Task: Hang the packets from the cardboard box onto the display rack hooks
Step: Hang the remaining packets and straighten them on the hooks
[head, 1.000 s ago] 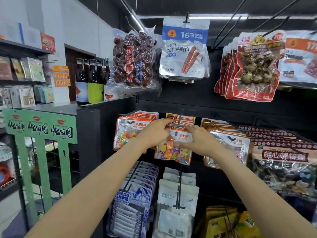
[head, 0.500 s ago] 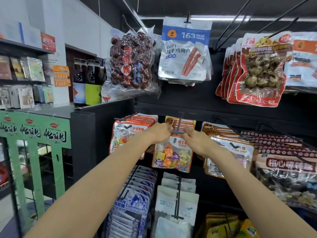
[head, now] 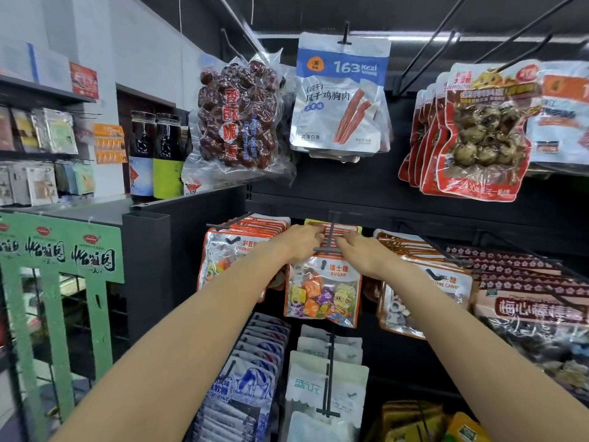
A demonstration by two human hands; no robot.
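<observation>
Right now both hands are reaching to the middle hook [head: 331, 237] at frame centre. Left hand [head: 302, 239] and right hand [head: 360, 253] are pinching the top edge of the candy packet [head: 322, 291], fingers curled on its header either side of the hook's crossbar. Packet is hanging upright, clear front with an orange border, showing colourful wrapped sweets, "SUGAR" printed near top. More identical packets are stacking behind it on the same hook. At 9 o'clock of it, colour-bean packets [head: 229, 250]; at 3 o'clock, stone-candy packets [head: 443, 282]; at 6 o'clock, white pouches [head: 328, 378]. At 12 o'clock, chicken-breast pouch [head: 341, 94]. Forearms are partly covering neighbouring packets.
</observation>
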